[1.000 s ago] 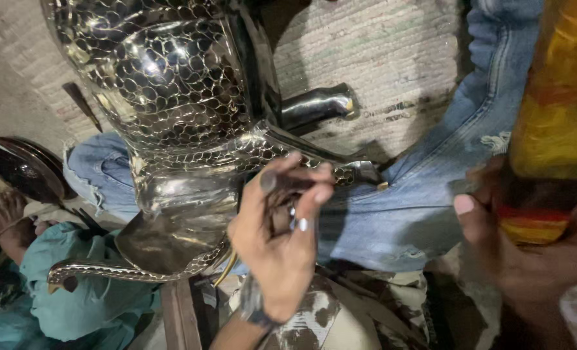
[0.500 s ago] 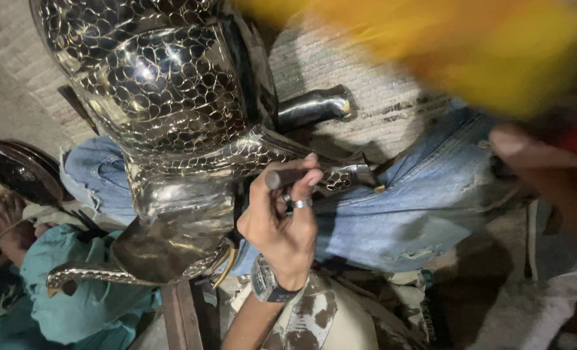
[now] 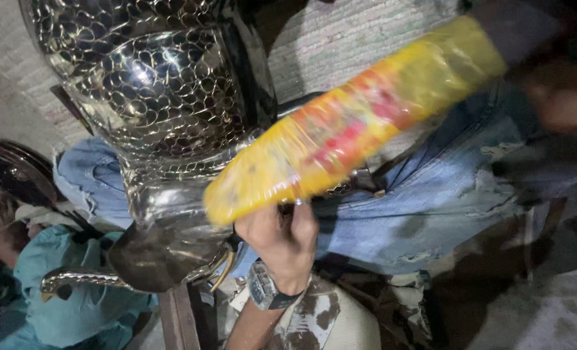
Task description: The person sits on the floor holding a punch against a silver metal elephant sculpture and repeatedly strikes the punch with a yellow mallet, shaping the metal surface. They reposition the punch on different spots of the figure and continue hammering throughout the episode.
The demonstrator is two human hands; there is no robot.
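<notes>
A yellow-and-red packet (image 3: 353,123) slants across the middle, its upper right end in the blurred right hand (image 3: 561,97); grip unclear. Beneath its near end the left hand (image 3: 282,240), fingers curled, touches the hammered metal vessel (image 3: 159,116) at left.

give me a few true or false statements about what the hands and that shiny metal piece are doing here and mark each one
1. The left hand wears a wristwatch. True.
2. The yellow wrapped pack lies flat on the floor. False: it is held up, across the shiny metal piece.
3. The metal piece has a hammered, scale-like surface. True.
4. The right hand is sharp and empty. False: it is blurred, at the pack's far end.
5. The blue jeans are torn. True.
</notes>
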